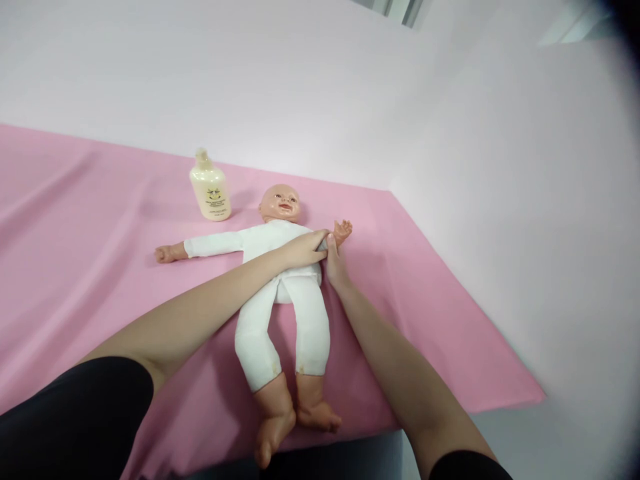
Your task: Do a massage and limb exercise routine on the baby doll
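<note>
Between both hands lies the doll's arm (334, 239): left hand (306, 248) pinches its sleeve, right hand (336, 265) grips the wrist. Doll (280, 280) supine on pink table (100, 267); lotion bottle (211, 188) beyond the left hand. Best to steady the wrist, ease sleeve gently.

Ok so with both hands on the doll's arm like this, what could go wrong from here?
1. Both hands, left hand and right hand, meet at one sleeve of the doll; a hard tug might twist the arm or stretch the white suit.
2. The doll's feet hang over the edge of the pink sheet, so pulling could slide it off.
3. The lotion bottle stands near the head and might tip if bumped.
</note>
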`<state>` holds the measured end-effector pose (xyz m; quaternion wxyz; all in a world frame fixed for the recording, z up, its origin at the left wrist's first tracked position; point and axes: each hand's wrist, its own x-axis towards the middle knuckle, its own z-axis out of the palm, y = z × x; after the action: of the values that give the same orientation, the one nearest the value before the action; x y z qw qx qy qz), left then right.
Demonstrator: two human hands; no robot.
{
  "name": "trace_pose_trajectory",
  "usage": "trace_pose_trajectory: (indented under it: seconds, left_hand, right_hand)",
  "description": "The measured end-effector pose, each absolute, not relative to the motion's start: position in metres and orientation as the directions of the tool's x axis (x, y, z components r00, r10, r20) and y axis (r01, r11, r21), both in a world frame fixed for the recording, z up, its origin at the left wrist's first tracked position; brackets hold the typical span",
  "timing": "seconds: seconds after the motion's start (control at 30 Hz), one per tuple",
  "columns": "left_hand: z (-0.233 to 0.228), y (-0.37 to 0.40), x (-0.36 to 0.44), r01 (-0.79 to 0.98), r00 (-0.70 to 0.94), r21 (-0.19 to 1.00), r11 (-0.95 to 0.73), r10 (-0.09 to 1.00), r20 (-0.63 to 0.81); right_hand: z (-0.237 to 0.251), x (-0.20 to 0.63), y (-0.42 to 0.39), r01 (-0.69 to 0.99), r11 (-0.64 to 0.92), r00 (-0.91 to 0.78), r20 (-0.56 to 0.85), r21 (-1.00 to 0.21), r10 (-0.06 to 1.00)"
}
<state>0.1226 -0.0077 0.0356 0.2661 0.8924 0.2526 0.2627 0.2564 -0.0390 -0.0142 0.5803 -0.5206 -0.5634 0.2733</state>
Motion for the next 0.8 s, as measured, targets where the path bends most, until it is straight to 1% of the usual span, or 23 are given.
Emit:
trace_pose_trajectory:
  seconds: [0.2,0.57,0.8]
  left_hand:
    - [0.0351,-0.007,0.1223,0.305,0.737,0.609,-0.732,0.587,0.337]
    - [0.0373,-0.0083,0.1224,0.333,0.733,0.601,-0.726,0.601,0.319]
    - [0.038,-0.0092,0.1223,0.322,0.733,0.608,-0.726,0.598,0.325]
  right_hand:
    - [-0.0102,0.254,-0.0424,0.241,0.306,0.232,0.361,-0.921,0.903]
    - [-0.0146,0.2568,-0.0379,0.289,0.303,0.223,0.372,-0.908,0.901]
    - [-0.0134,0.2561,-0.0387,0.268,0.303,0.228,0.365,-0.915,0.903]
